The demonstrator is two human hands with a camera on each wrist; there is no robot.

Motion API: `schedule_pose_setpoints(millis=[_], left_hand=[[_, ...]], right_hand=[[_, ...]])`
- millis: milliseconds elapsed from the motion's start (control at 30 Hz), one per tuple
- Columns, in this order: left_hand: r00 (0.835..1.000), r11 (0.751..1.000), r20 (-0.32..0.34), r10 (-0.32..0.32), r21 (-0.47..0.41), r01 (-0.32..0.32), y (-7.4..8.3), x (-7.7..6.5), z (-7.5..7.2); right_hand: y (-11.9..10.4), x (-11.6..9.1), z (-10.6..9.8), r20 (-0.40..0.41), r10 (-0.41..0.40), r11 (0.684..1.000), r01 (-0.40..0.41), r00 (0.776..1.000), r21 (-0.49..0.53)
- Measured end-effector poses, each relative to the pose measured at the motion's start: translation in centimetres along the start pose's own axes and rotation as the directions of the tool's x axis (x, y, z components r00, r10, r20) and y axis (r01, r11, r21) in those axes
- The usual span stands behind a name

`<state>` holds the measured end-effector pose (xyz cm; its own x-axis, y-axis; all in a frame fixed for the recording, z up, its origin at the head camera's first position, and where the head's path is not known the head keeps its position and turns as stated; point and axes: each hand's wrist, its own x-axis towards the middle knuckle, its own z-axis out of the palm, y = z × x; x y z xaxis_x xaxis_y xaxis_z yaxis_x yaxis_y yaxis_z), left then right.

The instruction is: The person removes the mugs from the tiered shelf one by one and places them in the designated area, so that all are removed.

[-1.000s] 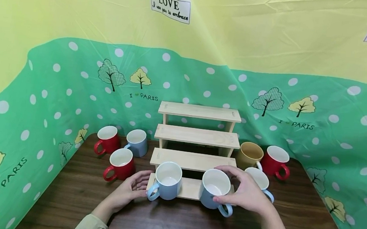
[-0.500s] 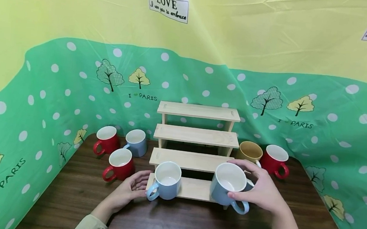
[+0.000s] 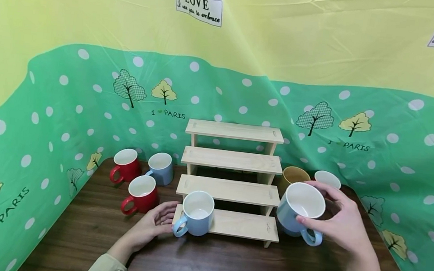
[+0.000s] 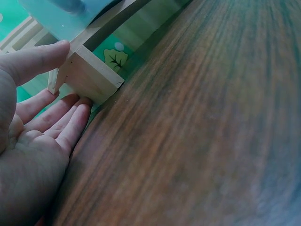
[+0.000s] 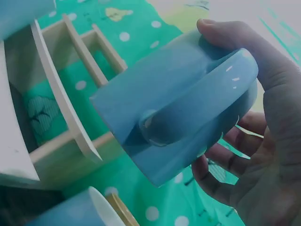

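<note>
My right hand [image 3: 339, 219] grips a light blue mug [image 3: 298, 206] by its body, with the handle towards me. This mug is held up just right of the wooden tiered rack [image 3: 229, 189]. In the right wrist view the mug [image 5: 174, 103] is tilted, the thumb on one side and the fingers on the other. Another light blue mug [image 3: 197, 215] stands at the left end of the rack's lowest tier. Beside it my left hand [image 3: 154, 221] holds that tier's left end; the left wrist view has the thumb and fingers around the board end [image 4: 91, 70].
Left of the rack stand two red mugs [image 3: 143, 194] and a blue mug [image 3: 161, 169] on the dark wooden table [image 3: 203, 266]. On the right are a tan mug [image 3: 294, 174], a red mug with white inside [image 3: 327, 178], mostly hidden, and another blue mug [image 5: 70, 212].
My right hand has lifted the blue mug off the lowest tier and carried it right, past the rack's end. My left hand and the other blue mug have stayed in place.
</note>
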<state>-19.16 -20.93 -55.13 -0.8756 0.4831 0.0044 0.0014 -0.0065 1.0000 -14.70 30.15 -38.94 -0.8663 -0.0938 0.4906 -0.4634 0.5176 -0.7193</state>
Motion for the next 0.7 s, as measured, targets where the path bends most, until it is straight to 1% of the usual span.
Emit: schedule_pose_setpoints(millis=[167, 333, 500, 700], left_hand=[[1.000, 1.000, 0.005, 0.009, 0.004, -0.009, 0.0, 0.0, 0.0], [1.000, 1.000, 0.002, 0.008, 0.004, -0.008, 0.1, 0.0, 0.0], [1.000, 1.000, 0.000, -0.010, -0.005, 0.010, 0.1, 0.0, 0.0], [1.000, 1.000, 0.003, -0.015, -0.010, 0.015, 0.1, 0.0, 0.0]], right_hand=[[0.5, -0.2, -1.2, -0.062, 0.055, 0.997, -0.058, 0.997, -0.052], [1.3, -0.4, -2.2, -0.142, 0.097, 0.987, -0.113, 0.985, -0.113], [2.2, -0.7, -4.1, -0.187, 0.187, 0.967, -0.215, 0.964, -0.139], [3.6, -1.4, -6.3, -0.226, 0.286, 0.940, -0.318, 0.931, -0.120]])
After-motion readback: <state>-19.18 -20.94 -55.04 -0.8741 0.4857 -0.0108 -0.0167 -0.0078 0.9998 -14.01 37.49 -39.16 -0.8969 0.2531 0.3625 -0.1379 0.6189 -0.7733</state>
